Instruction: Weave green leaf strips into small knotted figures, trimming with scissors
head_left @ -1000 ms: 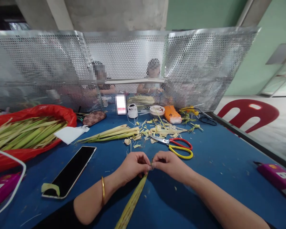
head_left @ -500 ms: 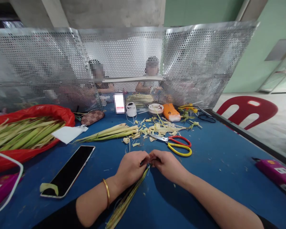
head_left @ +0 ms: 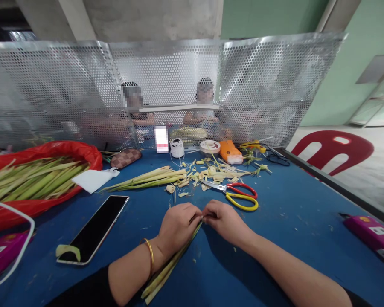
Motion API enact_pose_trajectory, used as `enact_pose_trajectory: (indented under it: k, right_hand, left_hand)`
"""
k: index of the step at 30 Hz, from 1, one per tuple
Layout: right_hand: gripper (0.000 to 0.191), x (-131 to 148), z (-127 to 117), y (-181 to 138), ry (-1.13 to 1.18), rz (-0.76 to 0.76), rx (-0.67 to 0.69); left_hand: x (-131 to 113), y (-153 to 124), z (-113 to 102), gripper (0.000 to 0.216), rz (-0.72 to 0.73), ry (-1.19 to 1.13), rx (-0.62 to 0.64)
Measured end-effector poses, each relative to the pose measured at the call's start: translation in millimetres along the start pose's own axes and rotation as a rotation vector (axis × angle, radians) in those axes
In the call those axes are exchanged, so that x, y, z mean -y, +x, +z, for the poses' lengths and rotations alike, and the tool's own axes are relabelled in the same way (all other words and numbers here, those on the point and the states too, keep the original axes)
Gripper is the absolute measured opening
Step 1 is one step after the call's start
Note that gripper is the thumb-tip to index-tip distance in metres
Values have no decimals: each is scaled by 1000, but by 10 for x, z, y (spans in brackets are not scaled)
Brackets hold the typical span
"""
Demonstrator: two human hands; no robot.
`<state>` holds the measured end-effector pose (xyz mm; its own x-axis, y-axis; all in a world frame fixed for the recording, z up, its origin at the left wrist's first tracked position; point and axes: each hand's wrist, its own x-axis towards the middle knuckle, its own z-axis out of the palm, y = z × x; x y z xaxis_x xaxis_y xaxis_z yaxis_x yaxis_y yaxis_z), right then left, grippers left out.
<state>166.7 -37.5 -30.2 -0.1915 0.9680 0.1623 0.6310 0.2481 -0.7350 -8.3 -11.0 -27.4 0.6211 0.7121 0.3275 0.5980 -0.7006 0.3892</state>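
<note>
Near the middle of the blue tabletop (head_left: 294, 251), two bare hands meet, and the clock is read from that meeting point with twelve on the far side. The left hand (head_left: 181, 224) and right hand (head_left: 224, 219) are together, thumbs and fingers pinched on the upper end of some long leaf strips (head_left: 163, 275); exactly what each fingertip grips there is too small to tell. From that pinch the strips run toward seven o'clock beneath the left forearm, which wears a gold bangle (head_left: 151, 256). At two o'clock, near the right hand, lie scissors (head_left: 225, 188) with one red and one yellow handle, their blades pointing back toward scattered leaf trimmings (head_left: 216, 172) at about twelve. A loose bundle of pale-ended leaves (head_left: 144, 180) lies at ten o'clock. Nine o'clock has a dark-screened phone (head_left: 97, 230) with a curled leaf scrap (head_left: 68, 251) across its near end; beyond it, between nine and ten, a red plastic bag (head_left: 68, 147) holds many more leaves. Farther off stand a spool of white thread (head_left: 177, 148) at eleven, a round tape roll (head_left: 210, 147) at twelve and an orange packet (head_left: 230, 151) at one. Behind them rises a perforated metal screen (head_left: 169, 68), two people visible through it.
</note>
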Motion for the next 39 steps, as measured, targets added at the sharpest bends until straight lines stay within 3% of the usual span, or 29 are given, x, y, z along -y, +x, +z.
enact_pose_trajectory:
  k: [3, 9, 12, 15, 19, 22, 27, 30, 37, 39]
  right_hand:
    - [15, -14, -13, 11, 61, 61, -5]
    - [8, -8, -7, 29, 465, 295, 62]
    - [4, 54, -8, 23, 560, 323, 67]
    - [17, 77, -7, 10, 611, 312, 69]
    - [5, 8, -10, -11, 297, 130, 50]
    - [15, -33, -26, -22, 79, 7, 17]
    - [14, 4, -78, -31, 3, 17, 39]
    - [17, 36, -125, -44, -62, -59, 51]
    - [20, 83, -232, -70, -130, -53, 252]
    - [20, 104, -234, -69, -132, -40, 243]
  left_hand:
    - [-5, 5, -13, 16, -46, -11, -8]
    - [-10, 7, -34, 16, -64, -24, -27]
    - [-11, 1, -39, 15, -83, -36, -26]
    - [-8, -4, -41, 15, -106, -52, -34]
    - [2, -3, -43, 14, -141, -90, -46]
    - [26, 4, -49, 14, -165, -119, -30]
    - [128, 29, -77, 17, -148, -154, 18]
    - [181, 49, -99, 17, -160, -108, 47]
    - [158, 78, -134, 15, -270, 16, 45]
    - [151, 78, -135, 15, -301, 27, 42]
